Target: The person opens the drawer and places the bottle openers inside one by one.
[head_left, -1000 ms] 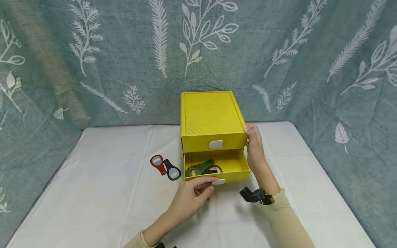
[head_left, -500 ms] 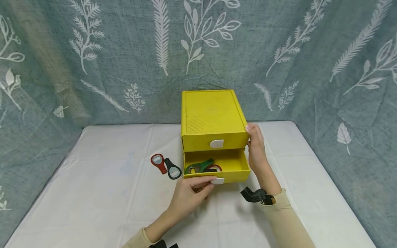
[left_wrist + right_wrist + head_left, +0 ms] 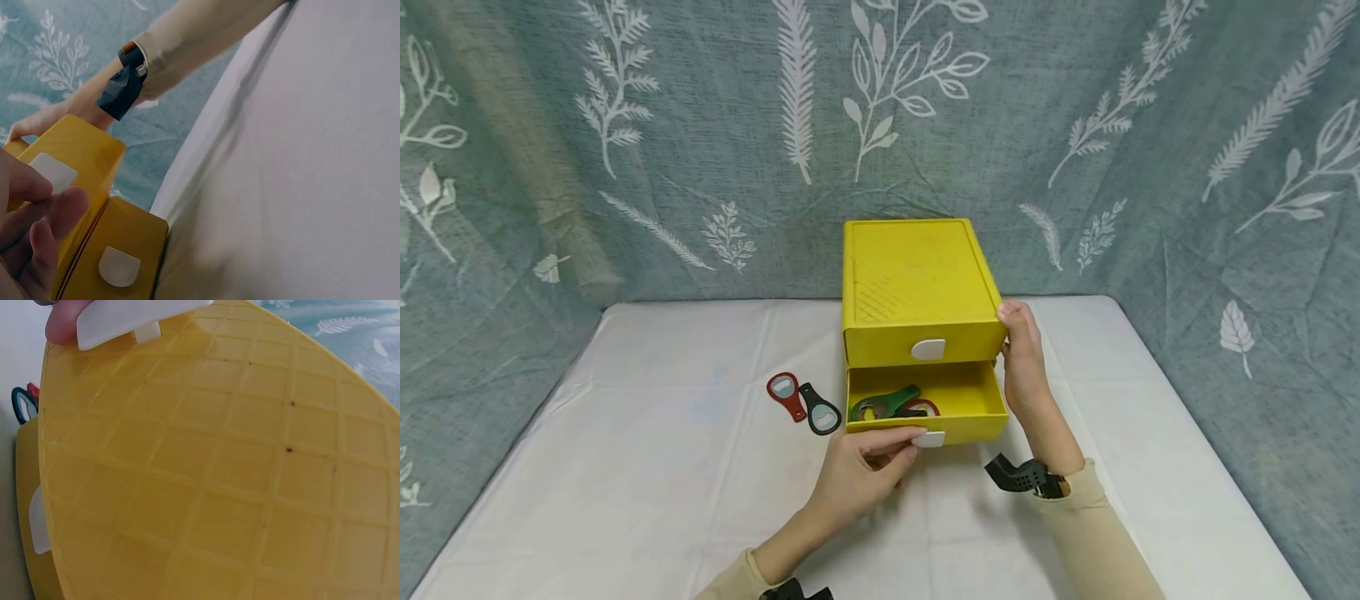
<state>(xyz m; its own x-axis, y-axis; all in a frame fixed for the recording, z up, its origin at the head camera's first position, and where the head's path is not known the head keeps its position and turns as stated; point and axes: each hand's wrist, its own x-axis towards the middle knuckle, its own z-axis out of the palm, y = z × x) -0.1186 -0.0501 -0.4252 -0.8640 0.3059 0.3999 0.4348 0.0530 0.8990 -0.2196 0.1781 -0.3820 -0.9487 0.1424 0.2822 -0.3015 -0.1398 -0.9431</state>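
Observation:
A yellow two-drawer box point(image 3: 917, 275) stands on the table, its lower drawer point(image 3: 973, 427) pulled out. My left hand point(image 3: 853, 475) pinches the white handle point(image 3: 929, 439) of that drawer between fingers and thumb. My right hand point(image 3: 1026, 358) grips the box's right side, a fingertip over the upper front corner; its other fingers are partly hidden. Inside the drawer lie a green bottle opener point(image 3: 887, 402) and a few more, partly covered by the drawer front. In the right wrist view a gridded yellow panel point(image 3: 206, 462) fills most of the picture.
Left of the box, a red bottle opener point(image 3: 786, 396) and a black bottle opener point(image 3: 822, 412) lie on the white tablecloth point(image 3: 647, 442). Behind the table hangs a grey-green curtain point(image 3: 715, 125) with white leaf patterns. The upper drawer's white handle point(image 3: 928, 349) sits in its shut front.
The whole scene has shifted slightly to the right in the head view. Both hands keep their hold, and the drawer stays pulled out about as far as before.

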